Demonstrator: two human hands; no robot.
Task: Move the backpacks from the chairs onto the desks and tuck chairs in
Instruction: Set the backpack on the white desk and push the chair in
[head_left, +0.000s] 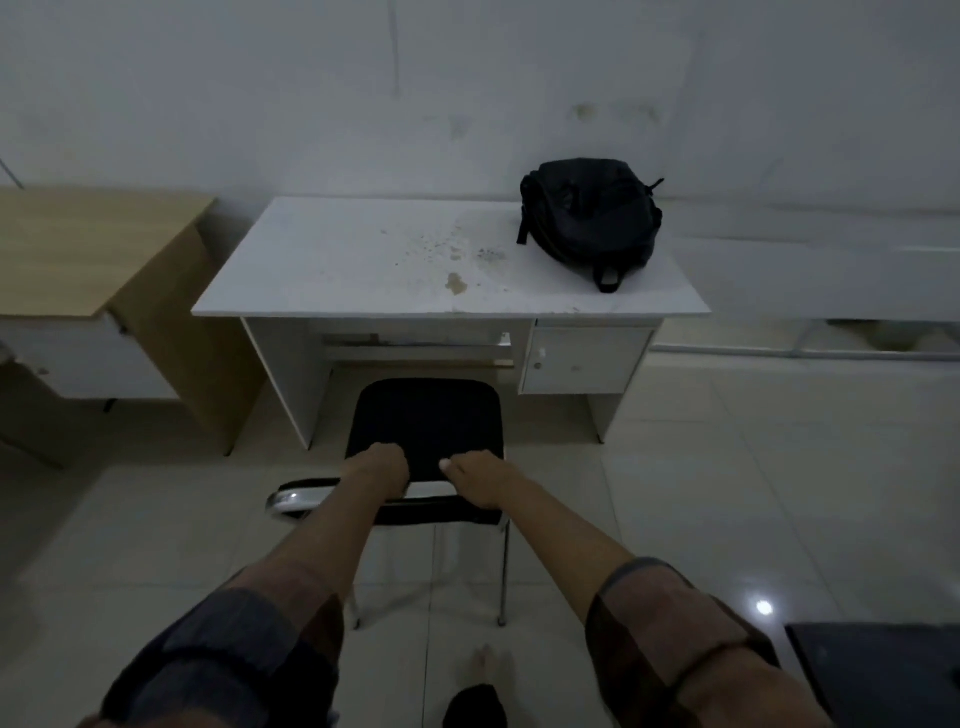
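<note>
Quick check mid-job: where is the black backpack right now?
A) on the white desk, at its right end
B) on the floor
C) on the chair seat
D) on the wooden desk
A: the black backpack sits on the white desk at its right end, while both hands grip the chair back.

A white rectangular laminate surface (363, 260) stood against the pale wall, its top marked with brown stains and dark specks near the middle. A black fabric backpack (589, 218) lay on the far right corner of that surface, a strap end pointing toward the front edge. Below the top on the right hung a white cabinet door (584, 361). The glossy pale tiled floor (701, 467) carried the surface's side panels and a black-seated chair with chrome legs (423, 421), standing just in front of the knee gap. A light wood-topped surface (78, 249) stood to the left.
</note>
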